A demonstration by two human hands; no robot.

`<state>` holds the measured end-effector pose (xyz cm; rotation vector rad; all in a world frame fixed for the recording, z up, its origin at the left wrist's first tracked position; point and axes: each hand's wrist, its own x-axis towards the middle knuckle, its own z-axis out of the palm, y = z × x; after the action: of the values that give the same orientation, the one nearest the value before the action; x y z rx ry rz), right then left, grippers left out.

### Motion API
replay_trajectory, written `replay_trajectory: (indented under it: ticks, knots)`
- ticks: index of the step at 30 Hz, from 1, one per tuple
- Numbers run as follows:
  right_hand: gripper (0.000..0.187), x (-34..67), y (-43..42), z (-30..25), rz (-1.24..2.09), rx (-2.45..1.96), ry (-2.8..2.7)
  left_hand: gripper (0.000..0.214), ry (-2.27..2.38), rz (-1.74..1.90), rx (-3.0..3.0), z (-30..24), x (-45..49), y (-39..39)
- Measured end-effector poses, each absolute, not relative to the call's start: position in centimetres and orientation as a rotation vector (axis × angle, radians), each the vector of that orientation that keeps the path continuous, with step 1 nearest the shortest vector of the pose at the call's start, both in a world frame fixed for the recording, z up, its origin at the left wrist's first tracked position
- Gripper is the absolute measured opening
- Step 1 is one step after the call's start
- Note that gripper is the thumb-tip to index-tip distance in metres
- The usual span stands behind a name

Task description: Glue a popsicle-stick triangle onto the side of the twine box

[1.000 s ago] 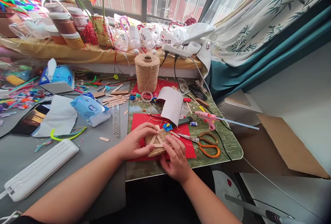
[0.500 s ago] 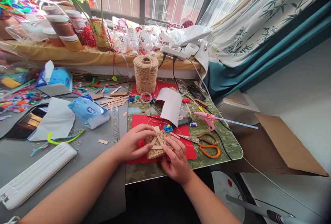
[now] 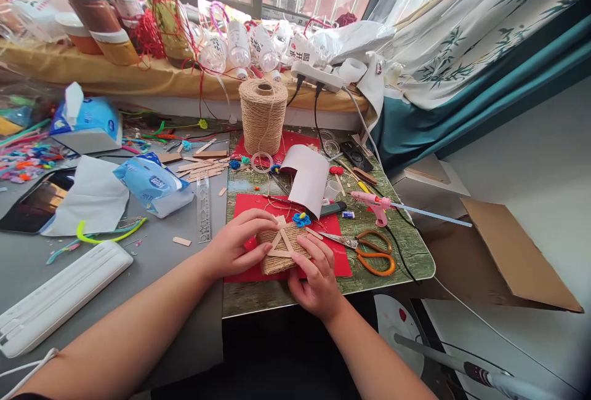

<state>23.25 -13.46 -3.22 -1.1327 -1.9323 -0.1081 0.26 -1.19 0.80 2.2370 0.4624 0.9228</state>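
Observation:
A block wrapped in jute twine (image 3: 277,264) lies tilted above a red sheet (image 3: 244,203), held between my hands. On its upper face, flat wooden craft sticks (image 3: 287,241) form a triangle. My left hand (image 3: 237,243) has its fingertips at the triangle's top and its thumb at the lower left corner, pinching the left slanting stick. With fingers on top and thumb below, my right hand (image 3: 318,274) grips the block's right side. A blue pipe-cleaner flower (image 3: 301,220) with a yellow centre sits at the block's far edge.
Orange-handled scissors (image 3: 373,252) and a pink glue gun (image 3: 376,203) lie at right. A twine spool (image 3: 263,117) and curled white paper (image 3: 307,178) stand behind. Left are loose sticks (image 3: 203,169), a clear ruler (image 3: 203,209), a tissue pack (image 3: 154,184) and a white paper trimmer (image 3: 64,295).
The camera view has shifted slightly, moving the table scene upward. The slanting sticks now meet the bottom stick more neatly as a triangle. Both hands keep nearly the same hold.

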Motion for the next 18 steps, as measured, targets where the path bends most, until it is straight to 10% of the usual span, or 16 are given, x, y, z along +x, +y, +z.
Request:
replay_trajectory:
  ticks: [18]
  knots:
    - [0.069, 23.71, -13.42, -3.73, -0.091, -1.172, -1.955, 0.029, 0.464, 0.767, 2.142, 0.58, 0.93, -1.07]
